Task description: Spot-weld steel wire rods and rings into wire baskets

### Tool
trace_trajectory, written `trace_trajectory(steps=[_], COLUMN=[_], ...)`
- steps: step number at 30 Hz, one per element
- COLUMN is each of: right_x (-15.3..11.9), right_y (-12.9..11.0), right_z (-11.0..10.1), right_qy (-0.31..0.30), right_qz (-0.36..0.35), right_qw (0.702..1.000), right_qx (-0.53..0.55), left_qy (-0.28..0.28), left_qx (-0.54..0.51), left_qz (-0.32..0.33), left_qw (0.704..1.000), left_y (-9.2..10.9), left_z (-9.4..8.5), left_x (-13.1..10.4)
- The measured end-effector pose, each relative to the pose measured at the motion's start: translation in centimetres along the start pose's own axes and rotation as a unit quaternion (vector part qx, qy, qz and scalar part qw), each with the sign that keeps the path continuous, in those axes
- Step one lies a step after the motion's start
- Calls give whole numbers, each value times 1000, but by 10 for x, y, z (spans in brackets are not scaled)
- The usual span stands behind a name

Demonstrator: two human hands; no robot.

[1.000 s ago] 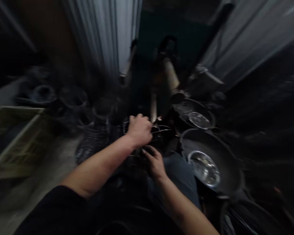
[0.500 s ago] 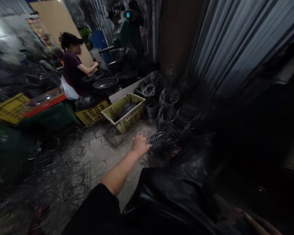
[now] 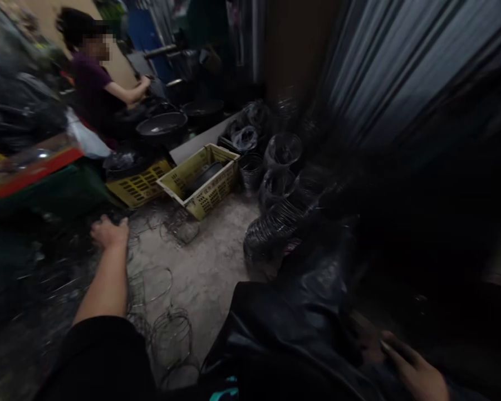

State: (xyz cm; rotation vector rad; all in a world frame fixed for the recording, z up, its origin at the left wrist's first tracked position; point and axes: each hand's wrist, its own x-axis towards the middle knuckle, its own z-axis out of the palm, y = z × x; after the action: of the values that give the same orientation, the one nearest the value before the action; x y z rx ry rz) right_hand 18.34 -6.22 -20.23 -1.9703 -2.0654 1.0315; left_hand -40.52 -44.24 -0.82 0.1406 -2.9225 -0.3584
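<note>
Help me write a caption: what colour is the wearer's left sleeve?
The left sleeve is black, best seen in the head view.

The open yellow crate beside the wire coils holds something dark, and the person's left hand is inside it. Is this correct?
No: the left hand is outside the open yellow crate; the head view shows it stretched out to the left of the crate. The crate beside the wire coils does hold something dark.

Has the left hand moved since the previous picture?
Yes: the left hand moved left, from in front of the open yellow crate to left of it.
</note>
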Motion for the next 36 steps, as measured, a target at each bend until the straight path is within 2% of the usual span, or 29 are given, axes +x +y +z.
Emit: trace_trajectory(steps=[2, 4, 6, 8, 11, 13, 16, 19, 21, 23, 25, 28, 32, 34, 36], right_x=[-3, -5, -8, -12, -18, -19, -19, -19, -20, -21, -22, -22, -21, -21, -19], right_y=[-9, -13, -12, -9, -8, -10, -18, -28, -36, -42, -46, -49, -49, -48, -49], right_z=[4, 10, 14, 18, 22, 24, 26, 26, 24, 22, 20, 18, 18, 18, 15], right_qy=[-34, -47, -49, -52, -68, -81, -115, -124, -124, -130, -133, -136, -141, -132, -106], right_qz=[11, -17, -45, -66, -91, -101, -109, -103, -97, -95, -93, -89, -100, -109, -116], right_qw=[999, 999, 998, 996, 992, 988, 982, 979, 979, 978, 978, 978, 975, 978, 985], right_qx=[14, 12, -9, -35, -63, -79, -105, -125, -129, -129, -129, -132, -139, -117, -71], left_qy=[-64, -134, -200, -250, -281, -283, -283, -306, -325, -338, -352, -380, -405, -403, -410], left_qx=[-9, -22, -33, -43, -56, -68, -81, -75, -70, -77, -101, -169, -315, -407, -487], left_qz=[78, 175, 276, 371, 471, 517, 555, 550, 523, 487, 452, 403, 312, 258, 205], left_qw=[995, 975, 940, 893, 834, 805, 778, 774, 785, 802, 813, 815, 800, 778, 744], left_y=[40, 89, 139, 187, 256, 300, 358, 397, 410, 412, 407, 392, 378, 375, 371], left_z=[52, 104, 148, 180, 206, 214, 217, 218, 217, 216, 213, 205, 183, 165, 143], left_x=[-30, -76, -130, -181, -237, -255, -255, -235, -218, -203, -192, -183, -181, -183, -186])
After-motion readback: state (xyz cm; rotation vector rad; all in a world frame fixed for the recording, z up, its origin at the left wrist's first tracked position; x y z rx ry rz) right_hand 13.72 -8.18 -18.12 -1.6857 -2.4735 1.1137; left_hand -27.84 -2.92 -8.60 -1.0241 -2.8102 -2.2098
